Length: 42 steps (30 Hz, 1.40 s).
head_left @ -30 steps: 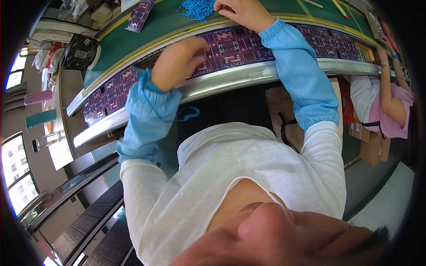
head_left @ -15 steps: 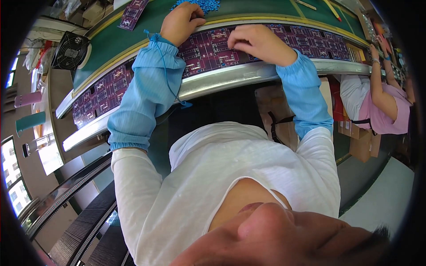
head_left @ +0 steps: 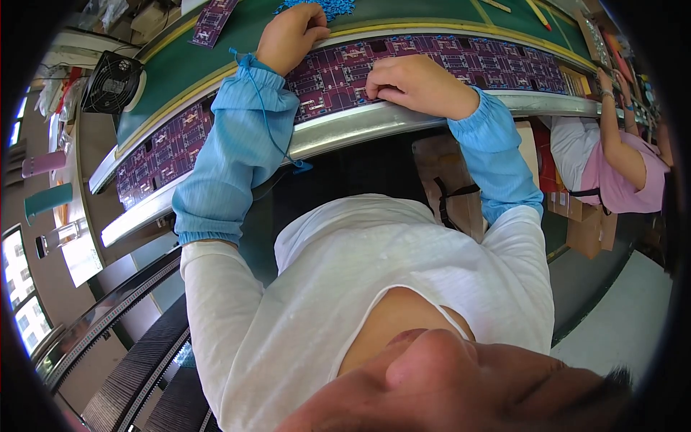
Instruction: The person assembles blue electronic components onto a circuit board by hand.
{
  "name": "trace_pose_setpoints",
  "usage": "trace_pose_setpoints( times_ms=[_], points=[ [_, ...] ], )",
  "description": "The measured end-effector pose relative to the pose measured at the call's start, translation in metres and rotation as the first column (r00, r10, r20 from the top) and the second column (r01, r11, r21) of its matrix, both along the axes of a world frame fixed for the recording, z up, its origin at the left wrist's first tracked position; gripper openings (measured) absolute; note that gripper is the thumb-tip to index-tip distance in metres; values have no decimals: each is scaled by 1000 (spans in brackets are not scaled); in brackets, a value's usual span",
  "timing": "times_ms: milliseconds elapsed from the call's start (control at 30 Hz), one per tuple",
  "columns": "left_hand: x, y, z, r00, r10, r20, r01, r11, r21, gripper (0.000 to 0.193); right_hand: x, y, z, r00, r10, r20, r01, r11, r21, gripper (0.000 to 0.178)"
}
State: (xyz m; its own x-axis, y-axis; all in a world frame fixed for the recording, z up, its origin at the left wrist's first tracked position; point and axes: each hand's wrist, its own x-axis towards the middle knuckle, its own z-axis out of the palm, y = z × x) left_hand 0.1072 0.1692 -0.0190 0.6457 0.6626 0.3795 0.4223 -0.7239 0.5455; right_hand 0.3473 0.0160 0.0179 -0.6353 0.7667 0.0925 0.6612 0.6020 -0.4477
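Purple circuit boards (head_left: 327,90) lie in a long row along a metal rail, dotted with small blue parts toward the right. My right hand (head_left: 421,83) is over the boards, its fingers curled together and the tips down at the near side of a board; anything between them is too small to see. Just beyond the row is my left hand (head_left: 291,37), curled closed beside a heap of small blue components (head_left: 331,7). Its fingertips are partly hidden, so what it holds cannot be made out. A blue cord runs from a band on my left wrist.
The silver rail (head_left: 360,135) edges the row on my side. Upper left are a loose purple board (head_left: 214,21) on the green surface (head_left: 417,16) and a black fan (head_left: 113,83). A pencil-like yellow stick (head_left: 538,14) lies far right. Another person in pink (head_left: 633,173) works at the right.
My right hand has come down toward me, from the middle of the board to its near edge. My left hand has shifted very slightly left and remains curled beside the blue heap.
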Motion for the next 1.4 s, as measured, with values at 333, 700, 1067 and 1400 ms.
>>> trace_pose_setpoints(
  times_ms=[333, 700, 1067, 1400],
  points=[
    [-47, -83, 30, 982, -48, 184, 89, 972, -220, 14, -4, -15, -3, 993, -78, -89, 94, 976, 198, 11],
    [-63, -127, 29, 999, 37, -1, -35, 926, -377, 19, -19, -21, -26, 955, -185, -230, 277, 833, 479, 11],
    [-63, -134, 25, 1000, 9, -23, -15, 965, -263, 22, -21, -25, -25, 954, -199, -225, 287, 821, 493, 10],
    [-97, -106, 25, 903, 393, 172, -384, 920, -85, 16, -130, -22, -29, 992, -5, -129, 64, 888, 455, 36]
  ],
)
